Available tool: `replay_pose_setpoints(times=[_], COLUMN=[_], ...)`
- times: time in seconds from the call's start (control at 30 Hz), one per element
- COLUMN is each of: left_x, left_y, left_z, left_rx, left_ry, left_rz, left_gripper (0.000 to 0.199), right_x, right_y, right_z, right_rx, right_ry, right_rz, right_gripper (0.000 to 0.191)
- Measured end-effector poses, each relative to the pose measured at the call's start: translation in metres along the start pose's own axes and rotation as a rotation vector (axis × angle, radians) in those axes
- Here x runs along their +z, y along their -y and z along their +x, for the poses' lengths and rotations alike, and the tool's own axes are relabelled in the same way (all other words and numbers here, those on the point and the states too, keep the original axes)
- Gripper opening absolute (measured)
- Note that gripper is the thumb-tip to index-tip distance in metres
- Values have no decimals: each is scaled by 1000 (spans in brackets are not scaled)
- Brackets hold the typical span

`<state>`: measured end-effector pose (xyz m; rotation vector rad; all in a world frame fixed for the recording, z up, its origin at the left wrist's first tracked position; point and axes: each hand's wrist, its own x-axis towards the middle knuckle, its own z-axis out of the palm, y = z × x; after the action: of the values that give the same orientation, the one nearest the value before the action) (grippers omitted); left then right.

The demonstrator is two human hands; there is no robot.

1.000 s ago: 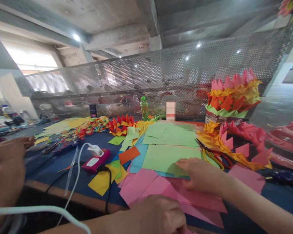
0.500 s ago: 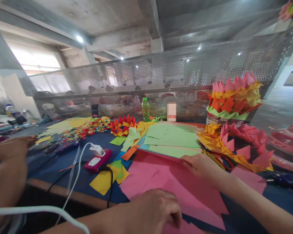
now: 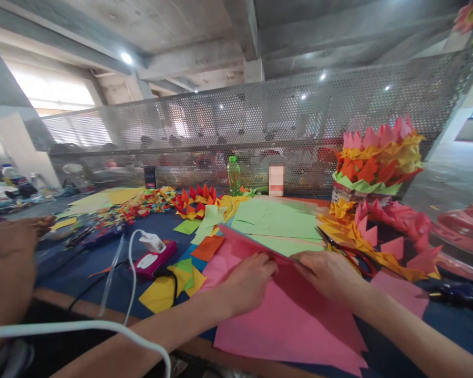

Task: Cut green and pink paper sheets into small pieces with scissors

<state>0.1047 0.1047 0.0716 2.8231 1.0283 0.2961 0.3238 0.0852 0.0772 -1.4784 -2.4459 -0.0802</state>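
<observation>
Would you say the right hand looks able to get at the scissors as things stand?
Probably yes: the scissors lie just beyond the right hand, which partly hides them, and nothing seems to block the way. It would likely have to release the raised pink paper first.

A grey perforated metal screen stands beyond the table's dark blue surface. Before it are 1 green plastic bottle with a green cap and, to its left, 1 upright black rectangular device. A magenta power block carries a white plug. At right, a woven pale-and-brown basket bears folded paper points in 4 colours: pink, yellow, orange, green. A translucent red plastic object, its shape unclear, lies farther right.
</observation>
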Motion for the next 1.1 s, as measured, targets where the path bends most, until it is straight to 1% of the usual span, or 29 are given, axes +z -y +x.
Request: replay_pose_setpoints(times=[0.1,0.17,0.2,0.27,0.33,0.4,0.43,0.47,0.53,0.63,0.67,0.73,0.8,0.87,0.97,1.1], left_x=[-4,-11,-15,-24,-31,-35,-36,-36,-34,-27,-24,-16,-8,-3,-1,-8], left_y=[-21,-34,-38,-39,-29,-11,0,11,30,48,50,53,53,54,56,59], left_z=[-17,-28,-32,-33,-27,-15,-7,1,16,33,37,43,44,44,40,36], left_rx=[57,130,158,152,72,-24,-71,-107,-123,-104,-99,-73,-31,2,0,-14], left_ry=[7,80,107,82,7,-63,-85,-89,-49,-9,-4,-10,-40,-79,-101,-96], left_rz=[133,142,126,102,92,77,70,61,22,-75,-116,-191,-234,-245,-294,-413], left_gripper=[28,21,18,16,17,25,25,23,22,24,24,24,22,20,18,23], right_x=[0,0,0,-1,-1,0,1,1,2,1,0,0,0,0,0,-1], right_y=[2,4,5,5,4,1,0,0,0,2,3,3,4,5,5,-1], right_z=[-2,-2,-2,-2,-3,-3,-3,-3,-2,-1,-1,0,-1,-1,-1,0], right_rx=[-64,-107,-116,-97,-60,-26,-14,1,26,22,17,9,16,28,33,60], right_ry=[-4,17,28,37,22,11,12,20,50,92,94,87,84,97,108,91], right_rz=[33,40,36,22,25,52,67,76,72,60,59,62,60,42,25,100], right_gripper=[22,19,24,32,31,28,29,31,29,22,23,32,39,32,22,28])
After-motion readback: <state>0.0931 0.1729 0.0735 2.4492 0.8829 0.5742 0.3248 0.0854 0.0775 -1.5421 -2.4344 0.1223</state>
